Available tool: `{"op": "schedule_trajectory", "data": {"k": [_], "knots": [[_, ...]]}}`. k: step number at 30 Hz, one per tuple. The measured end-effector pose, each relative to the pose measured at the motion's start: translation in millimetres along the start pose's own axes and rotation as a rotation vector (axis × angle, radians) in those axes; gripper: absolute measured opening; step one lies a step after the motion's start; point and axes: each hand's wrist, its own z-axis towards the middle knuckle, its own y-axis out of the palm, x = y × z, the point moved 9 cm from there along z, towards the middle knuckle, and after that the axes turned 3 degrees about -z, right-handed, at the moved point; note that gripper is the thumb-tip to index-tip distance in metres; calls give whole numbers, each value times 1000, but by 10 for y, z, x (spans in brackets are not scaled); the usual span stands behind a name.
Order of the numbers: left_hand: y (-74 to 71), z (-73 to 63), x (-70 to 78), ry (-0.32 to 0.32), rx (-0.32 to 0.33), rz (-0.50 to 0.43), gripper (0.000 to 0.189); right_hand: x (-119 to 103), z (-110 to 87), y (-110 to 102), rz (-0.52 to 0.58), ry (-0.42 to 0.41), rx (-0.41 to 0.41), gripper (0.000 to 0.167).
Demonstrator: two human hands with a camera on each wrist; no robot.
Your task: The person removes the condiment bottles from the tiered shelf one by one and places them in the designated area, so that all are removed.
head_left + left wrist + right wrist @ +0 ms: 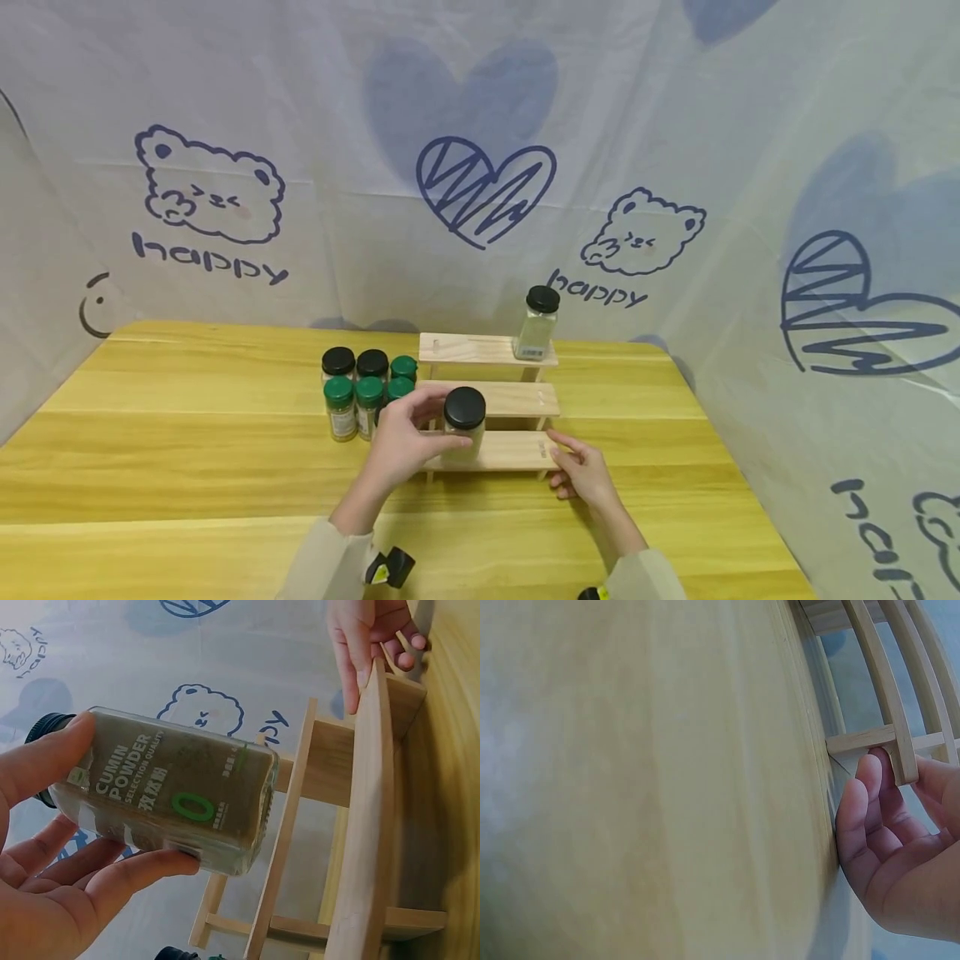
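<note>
My left hand (399, 439) grips a glass jar of cumin powder (176, 784) with a black lid, thumb on one side and fingers on the other. In the head view the jar (464, 423) is in front of the middle step of a three-step wooden spice rack (510, 450), above its lowest step. The left wrist view shows it apart from the boards. My right hand (585, 473) pinches the right end of the lowest step; in the right wrist view, fingertips (869, 766) lie under the board. Another black-lidded jar (537, 325) stands on the top step's right end.
Left of the rack, several spice jars stand together on the wooden table (187, 475), some with black lids (338, 361), others with green lids (339, 389). My left hand partly covers this group. A printed cloth (337, 108) hangs behind the table and along its sides.
</note>
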Motion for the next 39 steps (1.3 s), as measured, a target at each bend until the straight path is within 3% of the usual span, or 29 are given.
{"op": "schedule_trajectory", "data": {"k": [8,15,21,30,39], "knots": [[-43,-103,-75,-12,1,-48,51,-2,-1,4,1,-4,-7,37],[-82,-200,-150,-15,-111,-85,52,5,9,-12,0,-6,-2,36],[-147,-269,-182,-33,-133,-77,53,11,12,-17,-8,-9,-1,36],[-260,-348,-100,66,-238,-49,51,-2,2,-12,-10,1,3,36],[-474,-407,-160,39,-257,-20,52,-17,-15,-5,-3,17,4,37]]}}
